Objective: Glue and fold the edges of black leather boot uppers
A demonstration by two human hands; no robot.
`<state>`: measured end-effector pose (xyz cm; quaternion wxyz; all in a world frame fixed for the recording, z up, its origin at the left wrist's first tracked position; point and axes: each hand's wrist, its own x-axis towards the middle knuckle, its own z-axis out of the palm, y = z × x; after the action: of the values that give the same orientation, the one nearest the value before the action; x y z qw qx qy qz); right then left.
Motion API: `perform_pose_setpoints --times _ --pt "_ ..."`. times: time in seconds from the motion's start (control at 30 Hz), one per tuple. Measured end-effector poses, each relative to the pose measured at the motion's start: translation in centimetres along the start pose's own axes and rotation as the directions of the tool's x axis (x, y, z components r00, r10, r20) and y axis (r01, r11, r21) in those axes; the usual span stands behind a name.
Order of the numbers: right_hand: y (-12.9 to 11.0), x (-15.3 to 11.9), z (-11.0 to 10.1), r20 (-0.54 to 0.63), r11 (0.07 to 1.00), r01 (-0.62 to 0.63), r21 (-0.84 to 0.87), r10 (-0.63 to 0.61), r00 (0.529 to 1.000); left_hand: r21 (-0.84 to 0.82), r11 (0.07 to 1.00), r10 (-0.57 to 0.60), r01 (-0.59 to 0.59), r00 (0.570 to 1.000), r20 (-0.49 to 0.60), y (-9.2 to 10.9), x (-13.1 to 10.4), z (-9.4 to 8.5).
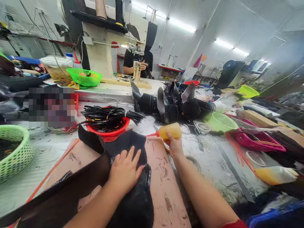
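Observation:
A black boot upper [134, 202] with a zipper along its right side lies on a pinkish, stained board [163, 177]. My left hand [124, 171] rests flat on it, fingers spread. My right hand [174, 144] grips a squeeze bottle of yellow glue [169, 130], tilted on its side. Its red nozzle points left, at or very near the upper's top right edge; whether it touches I cannot tell. To the left of my hand, another part of the black material [91, 167] curls up off the board.
Behind the board stands a red basket [109, 135] heaped with black strips. Several black boots [166, 104] lie at the back. Green baskets [17, 155] and a magenta basket [258, 141] flank the work. Another glue bottle [276, 175] lies right. Beyond a sewing machine [97, 53] sits a person [137, 65].

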<state>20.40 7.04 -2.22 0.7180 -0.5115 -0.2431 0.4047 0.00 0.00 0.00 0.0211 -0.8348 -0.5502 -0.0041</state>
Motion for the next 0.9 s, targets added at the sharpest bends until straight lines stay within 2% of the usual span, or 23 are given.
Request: perform_pose_setpoints --times 0.9 --pt "0.57 -0.03 -0.28 -0.029 0.999 0.023 -0.044 -0.024 0.999 0.003 1.0 0.013 -0.012 0.999 -0.049 -0.09 -0.2 0.11"
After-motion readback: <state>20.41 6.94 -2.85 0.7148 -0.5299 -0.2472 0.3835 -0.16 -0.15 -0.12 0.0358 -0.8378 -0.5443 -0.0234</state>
